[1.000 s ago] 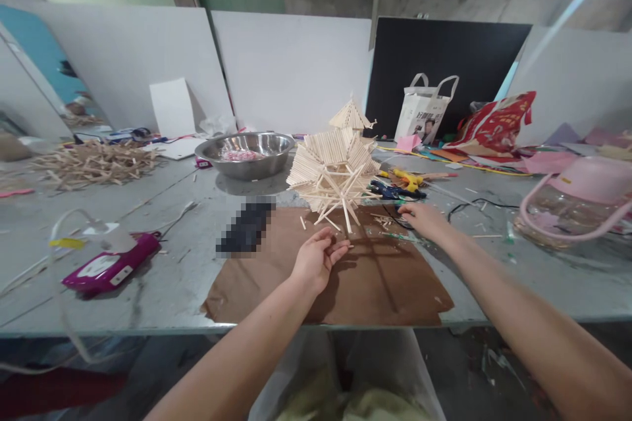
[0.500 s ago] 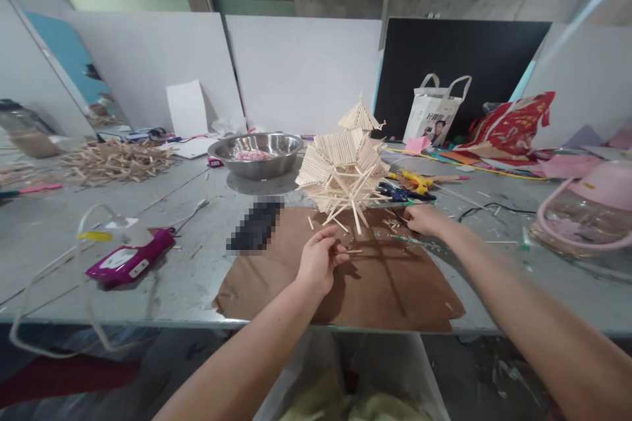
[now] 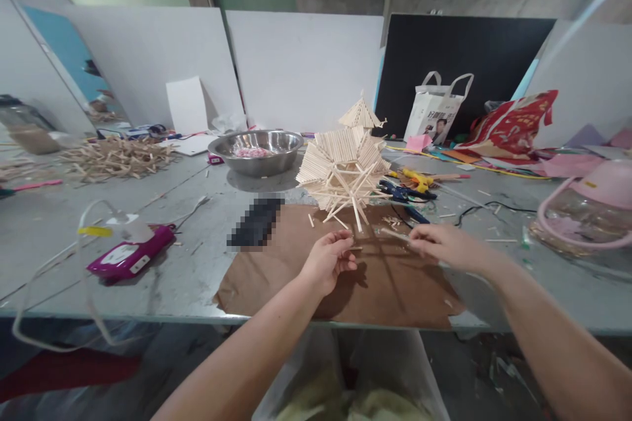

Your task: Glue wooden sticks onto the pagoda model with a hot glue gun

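Observation:
A model pagoda (image 3: pixel 343 168) built of thin wooden sticks stands at the far edge of a brown sheet (image 3: pixel 276 283). Just in front of it, my left hand (image 3: pixel 328 260) is closed in a pinch on a short wooden stick (image 3: pixel 356 248), whose end pokes out past the fingers. My right hand (image 3: pixel 434 243) grips a slim, pale, stick-like tool (image 3: pixel 395 234) pointing left toward my left hand; its exact kind is unclear. Small wooden scraps (image 3: pixel 393 220) lie beyond that tool, beside dark blue-handled pliers (image 3: pixel 402 192).
A steel bowl (image 3: pixel 257 168) stands behind, left of the pagoda. A pixelated dark object (image 3: pixel 254 222) lies on the sheet's left corner. Farther left are a purple power strip (image 3: pixel 132 255) and a stick pile (image 3: pixel 118 158). A yellow glue gun (image 3: pixel 417 179) and pink-lidded jug (image 3: pixel 587 210) are on the right.
My right hand has come back from the scraps near the pliers, now with the slim tool in its fingers. My left hand has shifted slightly right, still pinching the stick.

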Demonstrator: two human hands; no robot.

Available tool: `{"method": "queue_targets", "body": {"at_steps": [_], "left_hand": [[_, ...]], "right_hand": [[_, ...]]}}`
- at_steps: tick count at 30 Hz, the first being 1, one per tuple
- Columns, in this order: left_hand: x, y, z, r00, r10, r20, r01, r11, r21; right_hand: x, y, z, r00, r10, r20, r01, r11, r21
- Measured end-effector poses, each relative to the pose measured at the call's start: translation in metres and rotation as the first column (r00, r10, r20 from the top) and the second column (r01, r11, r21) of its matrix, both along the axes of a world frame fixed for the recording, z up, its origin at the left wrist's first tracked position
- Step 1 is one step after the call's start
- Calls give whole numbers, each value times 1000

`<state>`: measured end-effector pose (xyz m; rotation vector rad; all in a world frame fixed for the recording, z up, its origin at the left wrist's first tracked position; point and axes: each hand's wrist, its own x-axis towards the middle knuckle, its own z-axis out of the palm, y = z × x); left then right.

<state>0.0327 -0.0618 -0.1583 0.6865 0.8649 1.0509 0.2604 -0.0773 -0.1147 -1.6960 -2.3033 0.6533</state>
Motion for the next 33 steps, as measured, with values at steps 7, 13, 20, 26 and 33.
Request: {"method": "queue_targets", "body": {"at_steps": [7,13,20,26,33], "left_hand": [[-1,-3,3,996,-85,2,85,996,36],[-2,2,2,996,6,93,-5,1000,-8],[-3,7,0,984,138,112,-140,990,10],[-4,9,2,977,181,110,-184,983,17],[-5,9,1,983,158,92,-160,987,20]], "right_hand": [[-56,20,-26,904,60,-423,-120,986,-118],[-64,34,-44,712,-229,-663,-13,941,-339],[-70,37,-49,488,-413,-769,-23,875,-484],[-77,40,-46,283,-534,-797,-143,798,-586],[-85,35,-51,71,-584,-809,-180,790,-586]]}}
